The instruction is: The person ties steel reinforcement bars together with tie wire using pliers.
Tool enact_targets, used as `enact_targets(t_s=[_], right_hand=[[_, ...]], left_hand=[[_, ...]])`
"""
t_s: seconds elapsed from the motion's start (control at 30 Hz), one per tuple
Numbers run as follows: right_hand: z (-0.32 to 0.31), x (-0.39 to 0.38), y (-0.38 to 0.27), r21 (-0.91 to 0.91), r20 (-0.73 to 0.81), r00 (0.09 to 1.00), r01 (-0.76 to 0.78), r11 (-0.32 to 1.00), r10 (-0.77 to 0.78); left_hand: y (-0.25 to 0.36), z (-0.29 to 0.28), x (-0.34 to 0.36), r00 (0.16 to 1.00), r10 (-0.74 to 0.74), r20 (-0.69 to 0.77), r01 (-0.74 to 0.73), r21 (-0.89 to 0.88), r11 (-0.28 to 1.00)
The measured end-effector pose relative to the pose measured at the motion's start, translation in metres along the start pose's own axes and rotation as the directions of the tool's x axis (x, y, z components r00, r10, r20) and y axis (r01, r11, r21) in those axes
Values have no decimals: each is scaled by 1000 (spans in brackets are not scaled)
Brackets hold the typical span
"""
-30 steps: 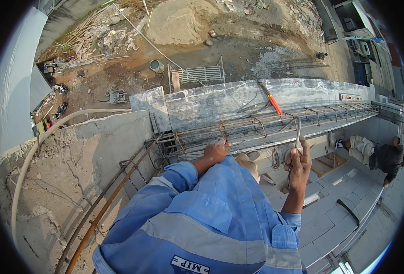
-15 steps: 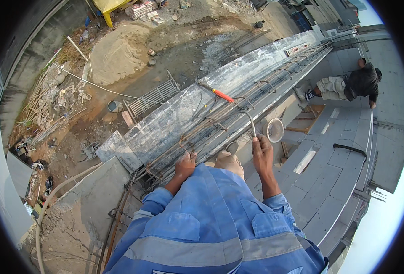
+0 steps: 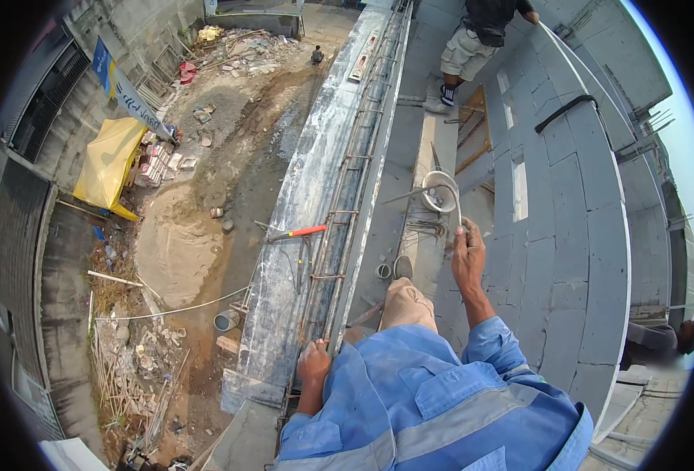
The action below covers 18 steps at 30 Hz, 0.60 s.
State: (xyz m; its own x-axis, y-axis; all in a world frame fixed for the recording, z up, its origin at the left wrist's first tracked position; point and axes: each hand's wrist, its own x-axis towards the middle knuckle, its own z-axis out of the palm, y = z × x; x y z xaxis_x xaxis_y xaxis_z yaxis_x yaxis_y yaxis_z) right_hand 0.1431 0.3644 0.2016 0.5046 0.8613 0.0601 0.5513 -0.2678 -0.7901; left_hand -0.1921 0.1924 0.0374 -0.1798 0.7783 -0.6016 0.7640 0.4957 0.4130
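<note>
Moved farther right of the rebar cage [image 3: 343, 212], the bent rod [image 3: 461, 216] sits in your right hand [image 3: 468, 253], fingers closed, its shank running away and far end hooking left, while your left hand [image 3: 314, 360] curls nearest the cage, grip unclear

Left hand [image 3: 313, 362]: fingers curled, close beside torso [image 3: 410, 400]. Right hand [image 3: 469, 255]: raised farther forward, thumb and fingers pinched together; right forearm [image 3: 478, 304] slants forward and leftward from the sleeve.
</note>
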Motion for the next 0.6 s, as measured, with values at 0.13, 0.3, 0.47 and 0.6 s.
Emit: enact_targets(t_s=[0.13,0.3,0.47,0.6], right_hand=[[-8,15,26,279,-206,977,-1,960,61],[5,43,27,276,-225,971,-19,961,84],[30,104,53,464,-227,967,0,886,119],[63,150,30,590,-110,978,-81,803,180]], left_hand=[[18,-36,8,993,80,-89,-73,84,994],[68,-55,64,980,170,-102,-182,-129,975],[194,-47,131,892,368,-262,-380,6,925],[236,-11,180,720,517,-462,-492,186,851]])
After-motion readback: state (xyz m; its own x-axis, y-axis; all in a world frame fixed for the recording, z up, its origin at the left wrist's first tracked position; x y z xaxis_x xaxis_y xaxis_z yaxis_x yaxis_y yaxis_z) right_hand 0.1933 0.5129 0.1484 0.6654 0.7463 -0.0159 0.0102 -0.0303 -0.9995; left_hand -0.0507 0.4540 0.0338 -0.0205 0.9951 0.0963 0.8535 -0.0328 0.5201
